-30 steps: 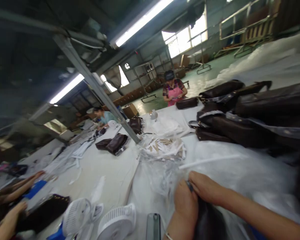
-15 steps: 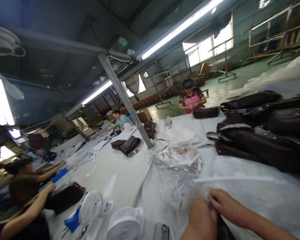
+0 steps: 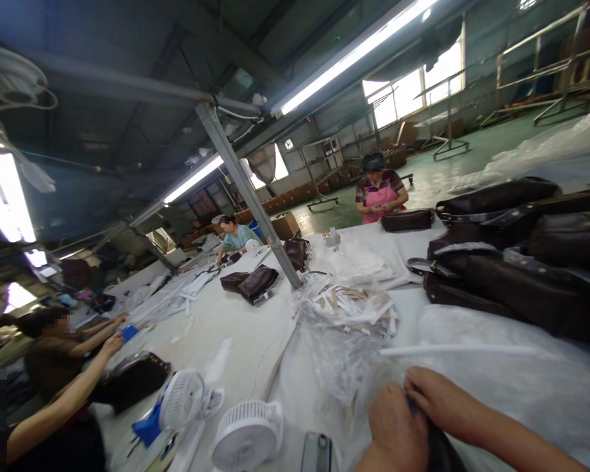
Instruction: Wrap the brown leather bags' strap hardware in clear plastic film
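Observation:
My left hand (image 3: 392,419) and my right hand (image 3: 432,396) are close together at the bottom of the view. Both are closed on the upper end of a dark leather bag (image 3: 443,452), which runs out of the frame below. A small greyish piece shows between the fingers, too blurred to make out. Crumpled clear plastic (image 3: 341,373) lies just left of my left hand. Beyond my knuckles, a thin white rod (image 3: 457,352) rests on plastic sheeting (image 3: 531,387).
Dark brown bags (image 3: 496,275) are piled at the right. Paper strips (image 3: 349,305) fill a plastic bag near a metal post (image 3: 248,196). A white fan (image 3: 248,436) and a phone (image 3: 317,452) stand left of my hands. Co-workers sit along the table (image 3: 216,328).
My hands stay close together on the dark bag, almost unmoved. At the left, a co-worker's hand has risen away from another dark bag. The view has shifted slightly.

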Demonstrator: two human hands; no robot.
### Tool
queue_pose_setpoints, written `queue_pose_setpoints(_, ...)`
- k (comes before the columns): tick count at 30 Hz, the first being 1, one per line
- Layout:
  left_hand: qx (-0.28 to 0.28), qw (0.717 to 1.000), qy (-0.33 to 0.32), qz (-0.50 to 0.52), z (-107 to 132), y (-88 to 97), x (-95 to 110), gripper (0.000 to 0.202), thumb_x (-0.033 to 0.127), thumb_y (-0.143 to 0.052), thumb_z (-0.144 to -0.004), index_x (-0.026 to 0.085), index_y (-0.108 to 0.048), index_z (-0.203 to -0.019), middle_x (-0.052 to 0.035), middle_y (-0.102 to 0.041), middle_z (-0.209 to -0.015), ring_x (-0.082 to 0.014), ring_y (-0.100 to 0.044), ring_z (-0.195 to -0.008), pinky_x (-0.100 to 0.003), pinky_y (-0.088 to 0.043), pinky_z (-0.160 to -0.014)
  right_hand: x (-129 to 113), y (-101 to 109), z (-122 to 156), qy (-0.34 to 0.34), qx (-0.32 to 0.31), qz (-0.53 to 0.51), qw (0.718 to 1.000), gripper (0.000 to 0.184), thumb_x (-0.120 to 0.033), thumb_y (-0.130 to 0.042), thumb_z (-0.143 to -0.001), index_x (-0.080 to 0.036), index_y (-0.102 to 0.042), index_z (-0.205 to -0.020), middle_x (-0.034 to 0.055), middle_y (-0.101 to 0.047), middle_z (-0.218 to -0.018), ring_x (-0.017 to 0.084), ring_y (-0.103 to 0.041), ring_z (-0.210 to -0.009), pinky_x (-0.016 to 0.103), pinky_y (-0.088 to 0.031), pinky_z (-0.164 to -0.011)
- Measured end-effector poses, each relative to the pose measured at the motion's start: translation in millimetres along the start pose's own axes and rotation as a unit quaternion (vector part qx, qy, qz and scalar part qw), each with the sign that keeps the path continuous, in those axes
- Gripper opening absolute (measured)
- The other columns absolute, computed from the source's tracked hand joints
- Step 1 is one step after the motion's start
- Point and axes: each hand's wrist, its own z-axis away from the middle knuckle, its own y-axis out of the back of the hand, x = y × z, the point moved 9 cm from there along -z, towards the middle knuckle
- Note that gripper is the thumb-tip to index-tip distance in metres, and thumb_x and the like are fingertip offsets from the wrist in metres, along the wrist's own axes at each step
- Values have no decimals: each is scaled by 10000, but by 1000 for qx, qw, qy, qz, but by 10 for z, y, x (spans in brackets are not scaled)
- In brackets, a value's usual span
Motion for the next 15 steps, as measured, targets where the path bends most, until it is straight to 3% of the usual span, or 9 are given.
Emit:
queue_pose_setpoints(4,0,1000,1,-1,-1,-2,-6,383,297,-521,-803,155,-631,-1140,-171,-680,-1124,-371,-620,-1079,-494,-465,-922,-78,-12,29,36,-6,-12,999,238,-297,-407,-896,-232,-610,-791,81,-674,-845,243,-615,-787,367,-462,-750)
queue_pose_setpoints(9,15,1000,-7,-4,19,5,-15,375,346,-498,-833,156,-635,-1126,-178,-675,-1108,-362,-613,-1075,-477,-461,-917,21,49,25,-17,11,-19,1000,243,-289,-392,-883,-220,-552,-713,80,-667,-779,242,-611,-756,364,-456,-727)
queue_pose_setpoints(15,27,1000,-7,-6,34,14,-18,381,353,-496,-828,150,-637,-1118,-177,-672,-1116,-363,-615,-1066,-473,-467,-897,32,45,63,-23,13,35,999,170,-264,-500,-833,-204,-598,-708,73,-689,-764,238,-622,-738,337,-430,-695)
